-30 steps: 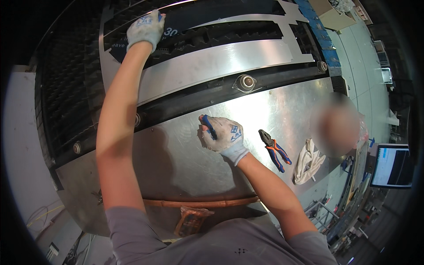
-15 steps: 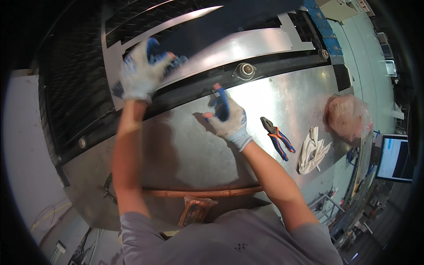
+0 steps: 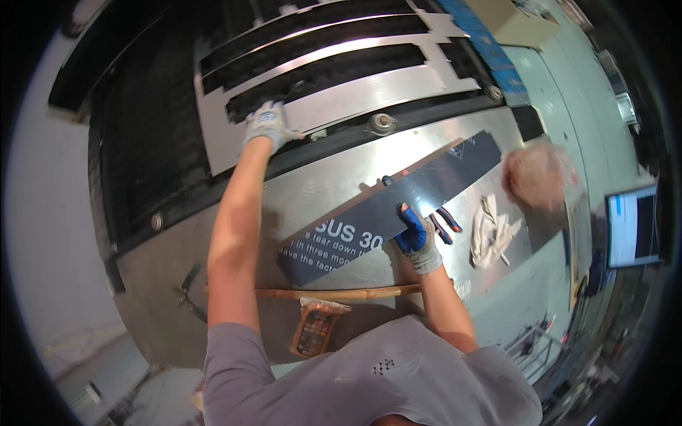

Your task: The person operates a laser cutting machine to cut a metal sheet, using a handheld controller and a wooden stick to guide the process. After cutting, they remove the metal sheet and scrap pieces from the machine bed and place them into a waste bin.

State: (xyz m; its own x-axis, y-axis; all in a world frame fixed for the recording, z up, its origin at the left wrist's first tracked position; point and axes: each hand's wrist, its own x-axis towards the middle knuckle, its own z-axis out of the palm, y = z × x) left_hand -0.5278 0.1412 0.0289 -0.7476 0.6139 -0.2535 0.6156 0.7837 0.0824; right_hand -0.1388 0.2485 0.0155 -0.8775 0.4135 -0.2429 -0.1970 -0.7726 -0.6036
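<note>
My right hand, in a grey and blue work glove with bare fingertips, grips a long dark film-covered metal strip by its near edge. Pale printing runs along the strip, which slants over the metal tabletop. Farther left, my gloved left hand has its thumb spread and rests at the near edge of a cut-out metal sheet, holding nothing that shows. Long slots in that sheet reveal the black bed beneath. Pliers with blue and orange handles lie partly hidden under the strip.
A white cloth or glove and a clear plastic bag lie on the right. Along the near edge are a bamboo stick and a plastic-wrapped keypad device. Ball rollers line the dark rail. A monitor stands far right.
The dark strip has come from above the bed down over the tabletop, into my right hand, which was empty. My left hand has shifted right along the sheet's edge.
</note>
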